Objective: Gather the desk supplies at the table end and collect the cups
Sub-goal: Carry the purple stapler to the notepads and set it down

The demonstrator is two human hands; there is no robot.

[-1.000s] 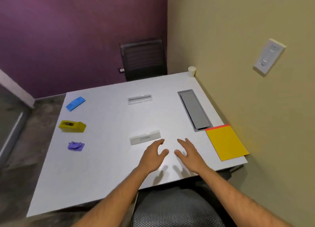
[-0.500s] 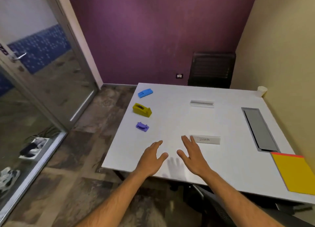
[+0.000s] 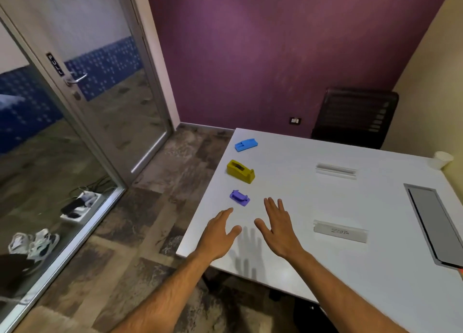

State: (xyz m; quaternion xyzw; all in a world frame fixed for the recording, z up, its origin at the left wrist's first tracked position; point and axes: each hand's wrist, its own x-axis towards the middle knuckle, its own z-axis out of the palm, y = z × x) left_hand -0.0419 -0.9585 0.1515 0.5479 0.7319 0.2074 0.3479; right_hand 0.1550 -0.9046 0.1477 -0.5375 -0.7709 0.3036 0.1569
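Both empty, spread hands, left hand (image 3: pixel 218 233) and right hand (image 3: pixel 276 226), have swung toward the small purple plastic stapler (image 3: pixel 239 197) at eleven o'clock, likely the first pickup.

Left hand (image 3: pixel 218 235), right hand (image 3: pixel 278 226) spread above white table (image 3: pixel 288 182), purple stapler (image 3: pixel 239 197) near

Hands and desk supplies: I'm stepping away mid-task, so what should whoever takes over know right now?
Left hand and right hand: both open, empty, over the table.
Along the left edge: blue stapler, yellow tape dispenser, purple item, the nearest.
Two clear cases mid-table; paper cup in the far right corner.
Done: nothing gathered. Left: everything.
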